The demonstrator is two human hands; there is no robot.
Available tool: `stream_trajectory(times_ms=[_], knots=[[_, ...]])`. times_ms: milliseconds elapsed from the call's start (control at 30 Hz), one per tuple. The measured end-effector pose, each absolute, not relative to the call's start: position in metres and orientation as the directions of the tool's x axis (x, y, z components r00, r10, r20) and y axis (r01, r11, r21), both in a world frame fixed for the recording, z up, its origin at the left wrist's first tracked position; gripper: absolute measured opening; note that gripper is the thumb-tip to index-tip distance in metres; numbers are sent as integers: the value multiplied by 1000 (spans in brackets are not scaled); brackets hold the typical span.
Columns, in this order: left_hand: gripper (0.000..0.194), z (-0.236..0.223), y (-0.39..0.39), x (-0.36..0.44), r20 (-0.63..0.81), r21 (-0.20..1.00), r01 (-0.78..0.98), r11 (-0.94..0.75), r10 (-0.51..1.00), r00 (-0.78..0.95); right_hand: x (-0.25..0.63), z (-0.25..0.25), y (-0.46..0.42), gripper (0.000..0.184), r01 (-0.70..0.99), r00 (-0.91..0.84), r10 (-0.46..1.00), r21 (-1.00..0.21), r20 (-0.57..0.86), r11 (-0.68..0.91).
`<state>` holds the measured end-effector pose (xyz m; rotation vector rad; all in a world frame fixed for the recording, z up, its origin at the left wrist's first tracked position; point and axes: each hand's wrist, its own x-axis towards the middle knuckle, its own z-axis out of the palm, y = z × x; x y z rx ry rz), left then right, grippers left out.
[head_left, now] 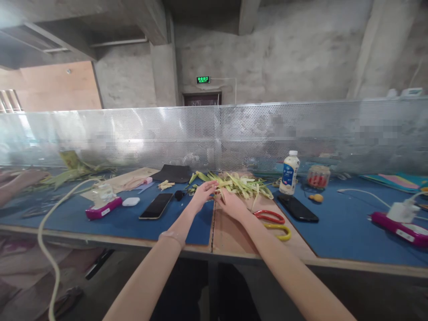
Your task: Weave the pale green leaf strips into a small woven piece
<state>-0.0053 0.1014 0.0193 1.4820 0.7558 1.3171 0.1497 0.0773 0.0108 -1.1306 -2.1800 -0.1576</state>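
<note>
A loose heap of pale green and yellowish leaf strips (249,185) lies on a brown board (230,232) in front of me. At its near left edge, my left hand (202,196) reaches in with its fingers bent together at the strips. Close beside it, my right hand (231,205) is bent down, its fingers closed at the same edge. Strips run up to both sets of fingertips; exactly which piece each hand holds is too small to make out. Scissors with one red and one yellow handle (279,232) lie right of my right forearm, their blades hidden.
Left are a phone (156,206), a white case (130,202) and a purple power strip (103,208). A bottle (289,174), dark phone (297,208), jar (318,177) and another power strip (399,228) stand right. A perforated metal screen (167,133) closes the back. Another person's arm (20,183) shows far left.
</note>
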Motion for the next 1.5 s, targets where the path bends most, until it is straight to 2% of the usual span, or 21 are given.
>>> stream_trajectory(times_ms=[200, 333, 533, 700, 867, 1167, 1500], knots=[[40, 14, 105, -6, 335, 942, -121, -314, 909, 248, 151, 9, 80, 31, 734, -403, 700, -249, 590, 632], [40, 12, 105, -6, 335, 942, -111, -317, 910, 243, 149, 6, 87, 24, 664, -382, 672, -318, 634, 677], [47, 14, 97, -5, 307, 949, -175, -263, 900, 309, 152, 4, 95, 26, 614, -298, 641, -373, 707, 696], [37, 13, 97, -4, 315, 946, -196, -260, 882, 350, 153, 8, 94, 26, 583, -217, 619, -409, 755, 703], [33, 10, 101, -3, 313, 945, -212, -247, 871, 378, 153, 11, 90, 24, 562, -162, 655, -476, 738, 676], [33, 11, 94, 0, 282, 957, -182, -225, 866, 413, 154, 11, 88, 26, 671, -142, 636, -398, 758, 625], [32, 12, 92, -1, 314, 949, -140, -283, 882, 350, 155, 5, 91, 26, 673, -145, 684, -436, 715, 597]])
